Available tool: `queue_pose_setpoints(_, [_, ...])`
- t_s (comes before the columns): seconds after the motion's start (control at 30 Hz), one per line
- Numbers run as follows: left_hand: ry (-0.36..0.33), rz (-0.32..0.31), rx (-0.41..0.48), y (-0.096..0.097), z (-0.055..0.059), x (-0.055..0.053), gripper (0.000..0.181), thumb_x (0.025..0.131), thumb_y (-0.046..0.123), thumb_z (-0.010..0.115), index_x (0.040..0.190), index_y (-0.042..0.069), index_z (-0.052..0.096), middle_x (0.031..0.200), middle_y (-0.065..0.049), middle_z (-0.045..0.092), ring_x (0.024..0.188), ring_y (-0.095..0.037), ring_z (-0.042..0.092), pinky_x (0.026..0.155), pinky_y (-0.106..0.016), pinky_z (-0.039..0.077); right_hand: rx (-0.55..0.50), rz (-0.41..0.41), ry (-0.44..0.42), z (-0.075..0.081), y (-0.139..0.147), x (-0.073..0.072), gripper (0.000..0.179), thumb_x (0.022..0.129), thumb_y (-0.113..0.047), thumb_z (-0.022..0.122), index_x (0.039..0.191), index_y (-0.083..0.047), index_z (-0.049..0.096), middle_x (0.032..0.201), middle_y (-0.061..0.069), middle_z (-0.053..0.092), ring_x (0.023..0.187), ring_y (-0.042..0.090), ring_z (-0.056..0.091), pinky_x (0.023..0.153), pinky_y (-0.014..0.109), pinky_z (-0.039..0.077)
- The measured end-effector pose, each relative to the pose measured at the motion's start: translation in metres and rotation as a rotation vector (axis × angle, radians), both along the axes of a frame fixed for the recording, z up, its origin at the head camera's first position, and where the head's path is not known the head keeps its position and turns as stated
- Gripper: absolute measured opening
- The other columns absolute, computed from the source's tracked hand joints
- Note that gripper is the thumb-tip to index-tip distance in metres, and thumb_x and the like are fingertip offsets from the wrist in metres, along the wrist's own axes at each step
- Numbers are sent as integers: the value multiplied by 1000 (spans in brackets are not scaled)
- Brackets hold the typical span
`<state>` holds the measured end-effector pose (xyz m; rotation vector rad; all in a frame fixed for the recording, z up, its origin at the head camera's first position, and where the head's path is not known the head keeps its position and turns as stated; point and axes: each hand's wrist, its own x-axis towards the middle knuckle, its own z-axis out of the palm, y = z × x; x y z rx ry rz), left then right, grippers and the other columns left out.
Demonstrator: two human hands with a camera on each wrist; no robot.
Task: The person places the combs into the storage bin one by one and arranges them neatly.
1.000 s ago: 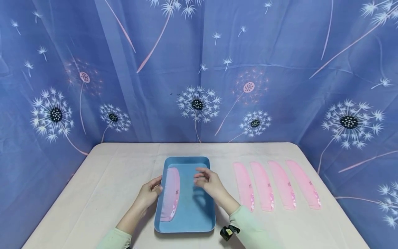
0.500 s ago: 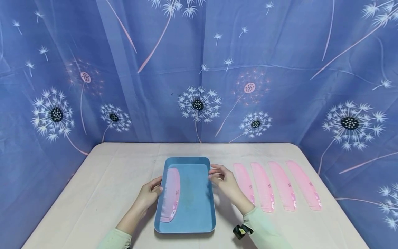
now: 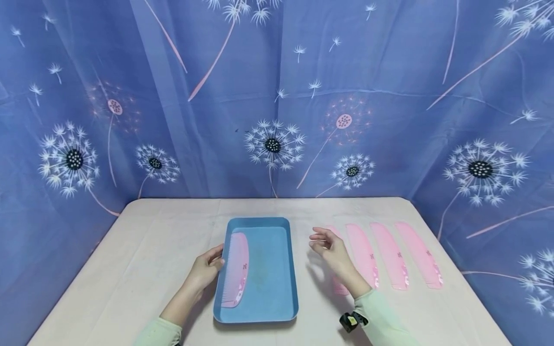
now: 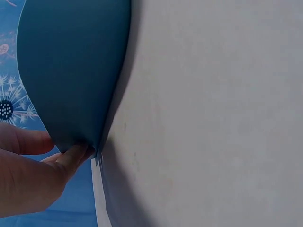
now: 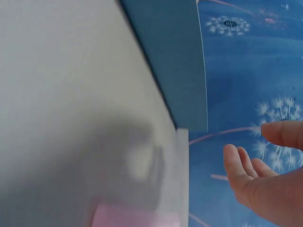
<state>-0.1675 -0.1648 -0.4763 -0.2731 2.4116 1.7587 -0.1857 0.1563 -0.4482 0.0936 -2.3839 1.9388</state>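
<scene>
A blue rectangular tray [image 3: 272, 288] stands on the table with one pink comb [image 3: 239, 274] lying along its left side, teeth to the left. My left hand [image 3: 204, 270] pinches the tray's left rim between thumb and fingers; the left wrist view shows the fingers [image 4: 71, 158] at the tray wall [image 4: 71, 71]. Off the tray's right side, my right hand [image 3: 332, 250] hovers with bent, relaxed fingers and holds nothing. It partly covers the nearest pink comb [image 3: 340, 287] in the row on the right. That comb's end [image 5: 135, 217] also shows in the right wrist view.
Further right, more pink combs lie side by side: one [image 3: 362, 254], another [image 3: 389, 254] and an outermost one [image 3: 419, 254]. A cream cloth covers the table [image 3: 173, 226]. Blue dandelion-print curtains [image 3: 207, 144] enclose the back and sides.
My right hand has moved right, from above the tray, past its right rim, to beside the nearest comb in the row. The left hand stays at the tray's rim.
</scene>
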Motion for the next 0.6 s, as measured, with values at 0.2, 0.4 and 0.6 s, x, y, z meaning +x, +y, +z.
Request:
queue_pose_setpoints(0.2, [3, -11, -2, -1, 1, 1, 49, 95, 2, 47, 143, -1, 39, 144, -26, 41, 132, -42, 41, 107, -50, 38, 23, -36, -5, -6, 17, -1, 42, 87, 5, 62, 128, 9, 52, 117, 31, 59, 104, 33, 63, 81, 15, 52])
queue_pose_setpoints(0.4, [2, -14, -2, -1, 2, 2, 49, 96, 2, 47, 144, -1, 39, 144, -26, 41, 131, -42, 41, 107, -50, 38, 48, -57, -69, -10, 32, 0, 47, 88, 3, 61, 132, 9, 48, 125, 30, 56, 114, 38, 57, 85, 16, 52])
queue_pose_setpoints(0.6, [-2, -9, 7, 0, 1, 1, 49, 95, 1, 47, 143, -1, 39, 144, -26, 41, 131, -42, 41, 107, -50, 38, 100, -60, -115, -15, 46, 0, 53, 89, 2, 61, 138, 8, 42, 131, 29, 52, 120, 40, 52, 96, 29, 51])
